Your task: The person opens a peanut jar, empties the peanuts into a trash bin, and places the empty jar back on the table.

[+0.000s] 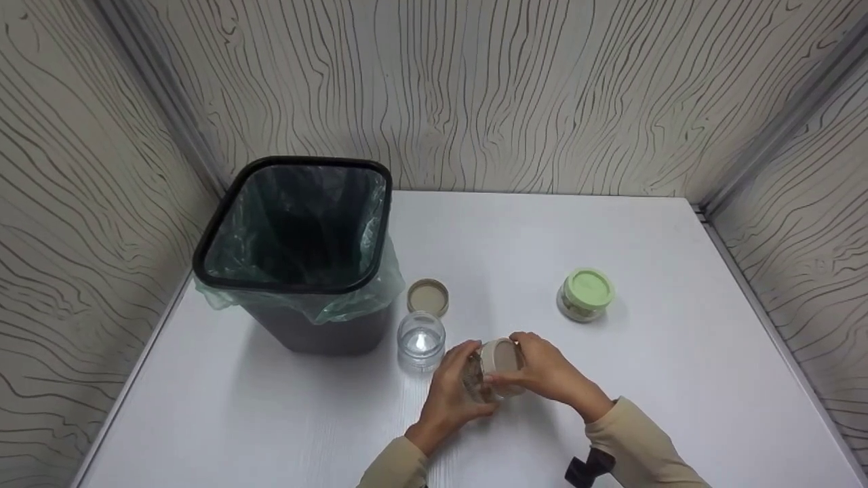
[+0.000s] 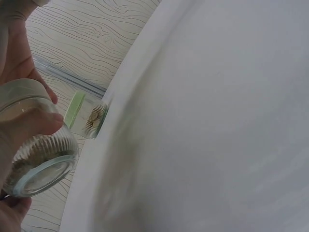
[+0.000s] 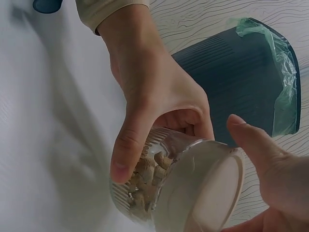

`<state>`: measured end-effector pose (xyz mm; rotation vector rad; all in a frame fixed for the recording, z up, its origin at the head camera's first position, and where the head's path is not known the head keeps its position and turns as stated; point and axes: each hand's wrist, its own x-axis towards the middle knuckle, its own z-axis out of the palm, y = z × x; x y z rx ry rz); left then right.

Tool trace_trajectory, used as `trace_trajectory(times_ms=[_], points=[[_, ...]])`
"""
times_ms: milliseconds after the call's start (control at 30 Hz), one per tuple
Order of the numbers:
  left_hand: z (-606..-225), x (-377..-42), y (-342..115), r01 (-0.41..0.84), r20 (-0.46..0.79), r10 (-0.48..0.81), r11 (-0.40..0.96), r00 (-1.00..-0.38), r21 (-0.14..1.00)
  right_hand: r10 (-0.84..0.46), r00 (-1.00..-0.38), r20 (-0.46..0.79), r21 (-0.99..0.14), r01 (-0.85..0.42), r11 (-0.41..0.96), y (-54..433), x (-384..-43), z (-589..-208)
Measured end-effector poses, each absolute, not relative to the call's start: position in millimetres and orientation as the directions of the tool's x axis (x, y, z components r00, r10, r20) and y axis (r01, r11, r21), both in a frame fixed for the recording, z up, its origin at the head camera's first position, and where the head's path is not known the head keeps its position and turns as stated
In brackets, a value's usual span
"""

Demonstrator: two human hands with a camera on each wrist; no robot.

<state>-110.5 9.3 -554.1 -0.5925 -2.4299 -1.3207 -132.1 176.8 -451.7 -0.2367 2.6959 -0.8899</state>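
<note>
A ribbed glass jar [image 1: 472,377] with a cream lid [image 1: 507,359] is held tilted just above the white table, its lid toward the right. Tan, lumpy pieces [image 3: 147,176] show through its glass. My left hand [image 1: 449,394] grips the jar's body, thumb and fingers on opposite sides. Around the lid curls my right hand [image 1: 553,371], with its thumb at the lower edge and fingers at the upper edge in the head view. To the left of the hands stands a clear, lidless jar [image 1: 421,339]. Behind that jar lies a beige lid [image 1: 428,298].
A dark bin [image 1: 339,333] lined with a green plastic bag [image 1: 352,305] stands at the left. On the right is another glass jar with a green lid [image 1: 588,289], holding brownish pieces. Wood-patterned panels [image 1: 475,95] border the table [image 1: 651,244].
</note>
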Motion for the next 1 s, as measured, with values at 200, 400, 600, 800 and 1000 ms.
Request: trace_trajectory(times_ms=[200, 400, 600, 800, 1000], points=[[-551, -110, 9, 0.468, 0.413, 0.222, 0.481, -0.883, 0.742, -0.267, -0.939, -0.216, -0.596, -0.089, 0.798, 177, -133, -455], [-553, -109, 9, 0.460, 0.401, 0.226, 0.473, -0.888, 0.751, -0.420, -0.897, -0.134, -0.574, -0.275, 0.771, 183, -134, -456], [-554, -108, 9, 0.438, 0.375, 0.226, 0.475, -0.899, 0.763, -0.543, -0.839, -0.043, -0.548, -0.435, 0.715, 187, -134, -457], [-554, -108, 9, 0.463, 0.404, 0.228, 0.495, -0.886, 0.736, -0.454, -0.885, -0.102, -0.583, -0.316, 0.748, 184, -134, -456], [-554, -107, 8, 0.454, 0.394, 0.227, 0.496, -0.891, 0.740, -0.278, -0.929, -0.243, -0.628, -0.067, 0.775, 178, -133, -456]])
